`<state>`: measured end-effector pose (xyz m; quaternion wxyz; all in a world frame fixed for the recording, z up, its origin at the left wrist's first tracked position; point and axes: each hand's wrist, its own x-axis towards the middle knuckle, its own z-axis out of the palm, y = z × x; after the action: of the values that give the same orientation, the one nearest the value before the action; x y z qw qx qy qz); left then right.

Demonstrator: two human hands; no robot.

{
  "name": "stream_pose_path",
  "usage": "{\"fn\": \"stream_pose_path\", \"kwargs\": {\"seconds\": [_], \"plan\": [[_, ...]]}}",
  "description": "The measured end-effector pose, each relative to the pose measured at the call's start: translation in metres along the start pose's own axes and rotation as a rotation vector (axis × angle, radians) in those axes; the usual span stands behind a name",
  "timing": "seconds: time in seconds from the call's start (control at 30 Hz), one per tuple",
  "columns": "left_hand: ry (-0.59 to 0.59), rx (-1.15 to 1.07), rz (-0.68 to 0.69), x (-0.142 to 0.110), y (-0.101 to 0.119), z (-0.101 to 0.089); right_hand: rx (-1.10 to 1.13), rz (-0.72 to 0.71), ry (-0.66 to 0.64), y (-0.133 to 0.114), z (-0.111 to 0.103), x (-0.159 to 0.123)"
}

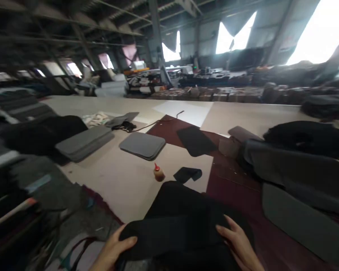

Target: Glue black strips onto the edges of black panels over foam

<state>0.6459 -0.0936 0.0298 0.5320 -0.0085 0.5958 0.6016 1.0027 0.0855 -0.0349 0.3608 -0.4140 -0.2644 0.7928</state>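
A wide black fabric piece [164, 235] spans the space between my two hands at the near edge of the table. My left hand [115, 244] grips its left end, thumb on top and fingers underneath. At the other end my right hand [238, 239] pinches the same piece, with its thumb and a finger showing over the dark surface. Another black panel [177, 194] lies behind it, and where one ends and the other begins is hard to see. Beyond are a small bottle [159, 174] with a red nozzle and a curled black scrap [188, 174].
Stacked grey mats [142, 145] lie mid-table, with a thicker grey stack [84, 142] to their left. A dark rectangle [197, 140] rests on maroon cloth [228, 192]. Dark rolled material [293, 165] and a flat grey panel [302, 222] occupy the right. A cord [149, 125] crosses the back.
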Motion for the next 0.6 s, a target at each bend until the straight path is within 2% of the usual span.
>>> {"fn": "stream_pose_path", "kwargs": {"seconds": [0.1, 0.17, 0.23, 0.37, 0.47, 0.6], "plan": [[-0.067, 0.069, 0.051, -0.014, 0.020, -0.005, -0.044, 0.029, -0.022, -0.017, 0.025, -0.005], [-0.048, 0.050, 0.075, -0.013, 0.034, -0.011, -0.115, 0.011, -0.020, -0.025, 0.045, -0.005], [-0.002, 0.024, 0.092, -0.009, 0.047, -0.028, -0.185, -0.013, -0.008, -0.027, 0.068, 0.000], [0.087, -0.041, 0.064, 0.004, 0.062, -0.087, -0.350, -0.056, -0.043, -0.007, 0.133, 0.024], [0.125, -0.095, 0.034, 0.014, 0.063, -0.133, -0.512, -0.096, -0.140, 0.017, 0.190, 0.045], [0.167, -0.131, 0.033, 0.027, 0.068, -0.178, -0.749, -0.165, -0.270, 0.037, 0.262, 0.076]]}}
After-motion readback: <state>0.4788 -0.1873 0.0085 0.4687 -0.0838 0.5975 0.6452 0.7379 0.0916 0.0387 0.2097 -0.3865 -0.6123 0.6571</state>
